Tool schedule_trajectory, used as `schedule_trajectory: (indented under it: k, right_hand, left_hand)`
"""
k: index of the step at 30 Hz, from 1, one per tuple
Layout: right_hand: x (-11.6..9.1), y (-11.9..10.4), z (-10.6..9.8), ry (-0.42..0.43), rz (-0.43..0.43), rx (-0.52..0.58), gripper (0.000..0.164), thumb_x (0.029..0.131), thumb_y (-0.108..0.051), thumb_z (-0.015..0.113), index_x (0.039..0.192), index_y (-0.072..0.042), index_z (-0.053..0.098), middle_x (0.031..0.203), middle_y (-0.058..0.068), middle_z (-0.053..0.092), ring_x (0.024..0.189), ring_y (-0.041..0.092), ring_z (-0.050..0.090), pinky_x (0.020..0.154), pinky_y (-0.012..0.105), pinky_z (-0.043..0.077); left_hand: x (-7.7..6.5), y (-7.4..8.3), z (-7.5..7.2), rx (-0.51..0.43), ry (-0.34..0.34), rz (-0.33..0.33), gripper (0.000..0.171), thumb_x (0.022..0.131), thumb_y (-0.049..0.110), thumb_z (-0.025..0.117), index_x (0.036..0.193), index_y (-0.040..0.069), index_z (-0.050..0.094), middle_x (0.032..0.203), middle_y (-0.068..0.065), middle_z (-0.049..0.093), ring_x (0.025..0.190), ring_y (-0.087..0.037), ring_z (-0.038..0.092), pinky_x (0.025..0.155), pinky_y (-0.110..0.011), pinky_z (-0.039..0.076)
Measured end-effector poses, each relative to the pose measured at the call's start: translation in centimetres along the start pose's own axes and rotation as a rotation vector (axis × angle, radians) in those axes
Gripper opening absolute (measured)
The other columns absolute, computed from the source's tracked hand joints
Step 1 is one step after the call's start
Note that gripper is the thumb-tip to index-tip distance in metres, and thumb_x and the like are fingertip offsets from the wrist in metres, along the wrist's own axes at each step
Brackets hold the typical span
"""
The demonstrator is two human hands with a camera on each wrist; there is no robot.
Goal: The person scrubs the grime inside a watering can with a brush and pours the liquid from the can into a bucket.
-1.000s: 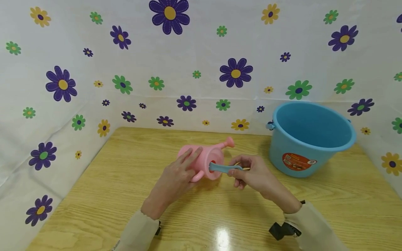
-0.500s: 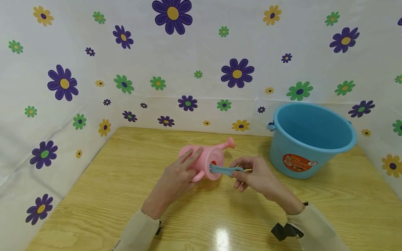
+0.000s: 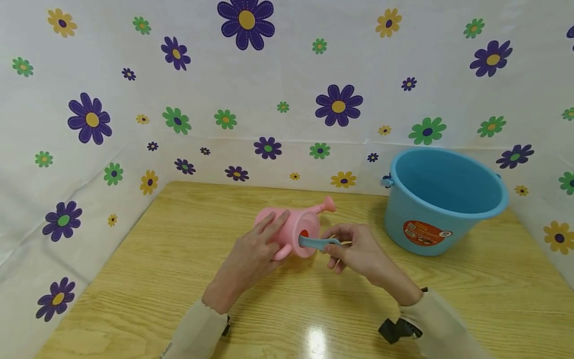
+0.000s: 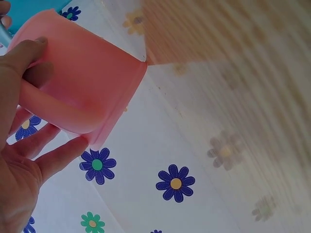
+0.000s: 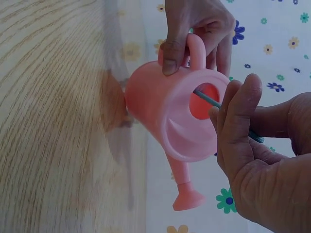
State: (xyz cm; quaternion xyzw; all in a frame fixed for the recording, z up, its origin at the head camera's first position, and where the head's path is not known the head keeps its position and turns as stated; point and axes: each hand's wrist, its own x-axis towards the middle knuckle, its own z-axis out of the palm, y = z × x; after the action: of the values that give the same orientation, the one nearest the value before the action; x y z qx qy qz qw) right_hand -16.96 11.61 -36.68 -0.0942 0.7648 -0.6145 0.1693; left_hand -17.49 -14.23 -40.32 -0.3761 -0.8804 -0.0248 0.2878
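A pink watering can lies on its side on the table, its open top facing right and its spout pointing away to the back right. My left hand grips the can's body beside its handle, fingers spread over the top. In the left wrist view the thumb presses on the can's wall. Between thumb and fingers, my right hand pinches a slim light-blue utensil by its looped handle end. The utensil's far end is hidden inside the opening of the can. In the right wrist view its shaft enters that opening.
A large blue bucket with an orange label stands upright at the back right of the wooden table, just beyond the right hand. A white flower-print sheet hangs behind the table and along its left side.
The right hand and the blue utensil draw slightly right by half a second ago, then shift left, so the utensil sits a little deeper in the can. Left hand and can stay put.
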Motion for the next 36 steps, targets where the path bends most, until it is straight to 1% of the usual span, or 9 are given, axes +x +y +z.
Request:
schedule_trajectory:
  k: [3, 7, 9, 16, 22, 25, 29, 32, 36]
  right_hand:
    - [0.3, 0.0, 0.4, -0.002, 0.001, -0.004, 0.019, 0.096, 0.003, 0.061, 0.114, 0.007, 0.065, 0.083, 0.010, 0.067, 0.058, 0.014, 0.065, 0.055, 0.025, 0.061]
    - [0.6, 0.0, 0.7, 0.000, -0.001, -0.013, 0.019, 0.096, 0.003, 0.061, 0.115, 0.007, 0.065, 0.085, 0.012, 0.067, 0.059, 0.014, 0.065, 0.054, 0.025, 0.060]
    - [0.8, 0.0, 0.9, 0.003, -0.008, -0.027, 0.020, 0.096, 0.002, 0.061, 0.115, 0.007, 0.065, 0.086, 0.013, 0.068, 0.059, 0.014, 0.065, 0.054, 0.025, 0.061]
    - [1.3, 0.0, 1.5, 0.010, -0.014, -0.059, 0.023, 0.096, 0.001, 0.063, 0.118, 0.005, 0.065, 0.089, 0.025, 0.069, 0.058, 0.015, 0.065, 0.057, 0.031, 0.063]
    - [1.5, 0.1, 1.9, 0.005, -0.027, -0.053, 0.022, 0.095, 0.001, 0.064, 0.117, 0.005, 0.064, 0.083, 0.018, 0.068, 0.056, 0.015, 0.064, 0.057, 0.033, 0.063]
    - [1.5, 0.2, 2.0, 0.008, -0.031, -0.050, 0.022, 0.095, 0.001, 0.064, 0.116, 0.005, 0.064, 0.081, 0.014, 0.068, 0.056, 0.015, 0.064, 0.057, 0.032, 0.063]
    - [1.7, 0.3, 2.1, 0.009, -0.030, -0.048, 0.020, 0.095, 0.001, 0.065, 0.115, 0.005, 0.065, 0.084, 0.017, 0.068, 0.058, 0.017, 0.065, 0.056, 0.031, 0.063]
    - [1.7, 0.3, 2.0, 0.012, -0.031, -0.052, 0.020, 0.095, 0.001, 0.066, 0.114, 0.005, 0.065, 0.084, 0.016, 0.069, 0.058, 0.018, 0.065, 0.055, 0.031, 0.063]
    - [1.5, 0.4, 1.9, 0.006, -0.035, -0.051, 0.020, 0.095, 0.001, 0.065, 0.115, 0.004, 0.066, 0.082, 0.012, 0.069, 0.058, 0.017, 0.064, 0.056, 0.030, 0.062]
  left_hand:
    - [0.0, 0.0, 0.0, -0.009, -0.005, -0.021, 0.022, 0.082, 0.029, 0.088, 0.095, 0.013, 0.080, 0.146, -0.017, 0.060, 0.127, -0.041, 0.063, 0.094, -0.041, 0.061]
    - [0.0, 0.1, -0.1, 0.001, -0.013, -0.040, 0.031, 0.084, 0.031, 0.085, 0.104, 0.008, 0.081, 0.146, -0.016, 0.060, 0.128, -0.039, 0.063, 0.094, -0.039, 0.061]
    - [0.0, 0.1, -0.1, 0.011, -0.016, -0.039, 0.027, 0.085, 0.031, 0.085, 0.094, 0.006, 0.081, 0.146, -0.016, 0.060, 0.128, -0.039, 0.063, 0.095, -0.038, 0.061]
    - [0.0, 0.2, -0.2, 0.022, -0.031, -0.043, 0.030, 0.084, 0.032, 0.085, 0.098, 0.005, 0.081, 0.148, -0.016, 0.058, 0.129, -0.039, 0.062, 0.094, -0.037, 0.061]
    - [-0.1, 0.2, -0.2, 0.028, -0.042, -0.045, 0.035, 0.084, 0.031, 0.085, 0.066, 0.008, 0.066, 0.149, -0.016, 0.057, 0.131, -0.040, 0.061, 0.092, -0.036, 0.062]
    - [-0.1, 0.2, -0.2, 0.036, -0.036, -0.041, 0.034, 0.083, 0.032, 0.086, 0.069, 0.006, 0.069, 0.149, -0.016, 0.057, 0.130, -0.040, 0.061, 0.091, -0.036, 0.062]
    - [0.0, 0.1, -0.2, 0.044, -0.025, -0.039, 0.033, 0.081, 0.034, 0.087, 0.092, 0.004, 0.080, 0.148, -0.016, 0.058, 0.129, -0.039, 0.061, 0.089, -0.035, 0.062]
    - [0.0, 0.1, -0.2, 0.039, -0.022, -0.042, 0.032, 0.082, 0.035, 0.086, 0.092, 0.005, 0.080, 0.148, -0.016, 0.058, 0.129, -0.039, 0.062, 0.088, -0.035, 0.063]
    - [0.1, 0.2, -0.1, 0.041, -0.026, -0.038, 0.031, 0.083, 0.034, 0.086, 0.074, 0.007, 0.073, 0.149, -0.016, 0.057, 0.129, -0.039, 0.062, 0.089, -0.035, 0.063]
